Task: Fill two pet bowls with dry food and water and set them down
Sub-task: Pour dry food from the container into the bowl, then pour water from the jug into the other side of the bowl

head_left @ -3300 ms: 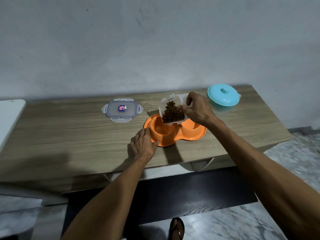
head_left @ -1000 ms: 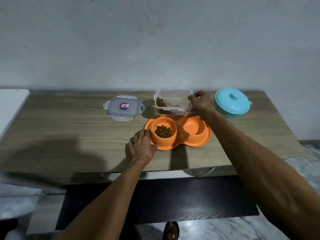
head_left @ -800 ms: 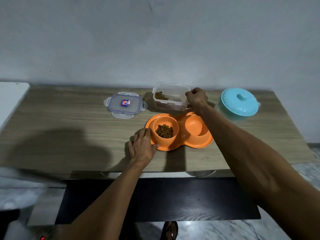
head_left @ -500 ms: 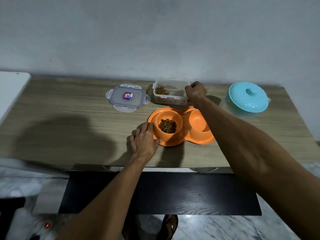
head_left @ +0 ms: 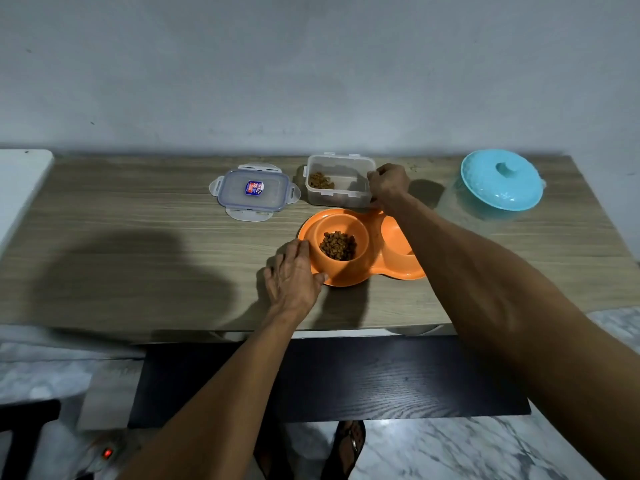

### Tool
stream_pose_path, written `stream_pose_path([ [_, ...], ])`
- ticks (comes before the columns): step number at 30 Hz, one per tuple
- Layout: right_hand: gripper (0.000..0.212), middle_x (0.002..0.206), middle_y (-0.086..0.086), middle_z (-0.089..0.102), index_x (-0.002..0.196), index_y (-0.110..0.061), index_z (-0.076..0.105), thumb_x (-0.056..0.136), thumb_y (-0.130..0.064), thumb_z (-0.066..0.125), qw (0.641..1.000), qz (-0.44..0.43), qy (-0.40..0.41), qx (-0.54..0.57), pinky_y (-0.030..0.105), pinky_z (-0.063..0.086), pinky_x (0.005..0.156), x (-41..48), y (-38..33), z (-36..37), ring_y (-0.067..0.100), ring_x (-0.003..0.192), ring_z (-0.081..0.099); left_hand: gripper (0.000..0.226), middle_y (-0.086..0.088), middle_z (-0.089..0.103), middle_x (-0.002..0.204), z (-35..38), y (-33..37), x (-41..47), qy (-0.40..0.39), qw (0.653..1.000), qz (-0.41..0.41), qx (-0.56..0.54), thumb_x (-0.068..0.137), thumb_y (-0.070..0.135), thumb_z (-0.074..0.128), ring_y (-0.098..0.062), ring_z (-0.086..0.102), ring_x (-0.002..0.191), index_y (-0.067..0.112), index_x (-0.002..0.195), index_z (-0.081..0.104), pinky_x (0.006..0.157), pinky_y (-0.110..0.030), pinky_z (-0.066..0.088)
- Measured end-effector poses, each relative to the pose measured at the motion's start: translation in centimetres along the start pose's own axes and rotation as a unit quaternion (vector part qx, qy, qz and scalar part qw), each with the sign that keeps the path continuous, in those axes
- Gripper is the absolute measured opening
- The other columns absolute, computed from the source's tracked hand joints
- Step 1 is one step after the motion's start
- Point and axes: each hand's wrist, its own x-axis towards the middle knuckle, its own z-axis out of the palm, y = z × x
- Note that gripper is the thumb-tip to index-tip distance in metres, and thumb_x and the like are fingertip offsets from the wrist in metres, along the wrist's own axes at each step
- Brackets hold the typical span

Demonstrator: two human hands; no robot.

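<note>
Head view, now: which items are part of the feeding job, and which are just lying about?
In use:
orange double bowl, kibble, clear container gripped by right hand, left hand at the bowl rim.

Lying about:
container lid, teal lidded pot (contents hidden), sandal.

A wooden desk (head_left: 121, 209) stands against a grey wall (head_left: 311, 81); a white surface (head_left: 20, 188) is beside its left end; below are a dark panel (head_left: 346, 382), marble floor (head_left: 450, 452) and a sandal (head_left: 349, 448)
</note>
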Motion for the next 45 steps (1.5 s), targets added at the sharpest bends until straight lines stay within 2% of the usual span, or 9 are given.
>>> stream_pose_path([
  [3,0.019,0.098,0.013,0.072,0.093,-0.005,0.073,0.094,-0.02,0.061,1.0,-0.007,0.004,0.0,0.039,0.059,0.083,-0.7,-0.2,-0.5,0.028,0.091,0.068,0.081,0.001,0.027,0.158,0.0,0.0,0.1,0.001,1.0,0.005,0.003,0.086,0.046,0.067,-0.026,0.031,0.143,0.023,0.152,0.027,0.112,-0.047,0.028],
  [7,0.019,0.09,0.013,0.067,0.087,-0.004,0.069,0.094,-0.017,0.057,1.0,-0.018,0.017,-0.014,0.028,0.047,0.066,-2.0,-1.0,-2.1,0.028,0.084,0.066,0.085,-0.002,0.028,0.157,-0.3,0.1,0.4,-0.022,1.0,0.01,0.004,0.085,0.046,0.068,-0.029,0.03,0.143,0.023,0.153,0.023,0.111,-0.049,0.029],
  [9,0.02,0.094,0.016,0.069,0.087,-0.003,0.068,0.092,-0.018,0.056,0.998,-0.037,0.033,-0.027,0.031,0.047,0.07,-2.8,-1.6,-3.5,0.032,0.092,0.065,0.091,-0.004,0.029,0.157,-0.6,0.2,0.4,-0.033,0.999,0.008,-0.012,0.081,0.048,0.07,-0.031,0.029,0.144,0.023,0.152,0.019,0.112,-0.052,0.027],
  [12,0.028,0.11,0.017,0.071,0.103,-0.001,0.071,0.092,-0.022,0.055,0.996,-0.06,0.055,-0.042,0.031,0.048,0.084,-4.2,-2.6,-6.0,0.033,0.107,0.063,0.1,-0.007,0.03,0.155,-1.1,0.7,0.2,-0.022,0.999,0.013,-0.027,0.073,0.049,0.073,-0.031,0.028,0.144,0.021,0.151,0.017,0.112,-0.053,0.027],
  [16,0.031,0.115,0.016,0.07,0.11,-0.003,0.07,0.091,-0.022,0.055,0.99,-0.096,0.101,-0.024,0.04,0.051,0.095,-6.2,-3.5,-10.1,0.034,0.11,0.062,0.094,-0.006,0.03,0.156,-2.3,2.9,-0.1,-0.006,0.996,0.091,0.004,0.075,0.05,0.067,-0.03,0.031,0.14,0.018,0.151,0.022,0.11,-0.052,0.03],
  [23,0.03,0.1,0.014,0.074,0.097,-0.004,0.073,0.087,-0.016,0.047,0.97,-0.155,0.188,-0.007,0.029,0.046,0.083,-6.8,-3.0,-18.2,0.031,0.101,0.063,0.087,-0.007,0.032,0.155,-1.8,7.9,-0.2,-0.016,0.987,0.162,0.019,0.081,0.053,0.063,-0.029,0.028,0.143,0.016,0.151,0.027,0.111,-0.052,0.027],
  [33,0.029,0.095,0.016,0.071,0.09,-0.005,0.07,0.088,-0.024,0.049,0.981,-0.075,0.178,0.016,0.038,0.051,0.081,-1.2,4.3,-24.1,0.032,0.092,0.063,0.088,-0.008,0.042,0.147,0.7,12.0,0.3,0.018,0.993,0.117,0.03,0.077,0.061,0.066,-0.03,0.037,0.136,0.015,0.145,0.035,0.104,-0.052,0.032],
  [41,0.031,0.088,0.007,0.066,0.085,-0.006,0.071,0.09,-0.027,0.049,0.971,0.041,0.142,0.189,0.034,0.046,0.075,1.5,8.2,-22.8,0.023,0.083,0.059,0.097,-0.007,0.037,0.151,3.0,12.7,0.3,0.02,0.995,0.083,0.045,0.075,0.067,0.064,-0.028,0.032,0.141,0.014,0.148,0.031,0.107,-0.054,0.03],
  [45,0.028,0.084,0.004,0.063,0.07,-0.015,0.062,0.088,-0.032,0.048,0.963,0.07,0.116,0.234,0.033,0.044,0.071,2.0,9.0,-22.4,0.022,0.079,0.056,0.095,-0.006,0.031,0.157,3.6,12.8,0.5,0.02,0.996,0.075,0.038,0.08,0.063,0.062,-0.028,0.026,0.145,0.013,0.152,0.025,0.11,-0.056,0.029],
])
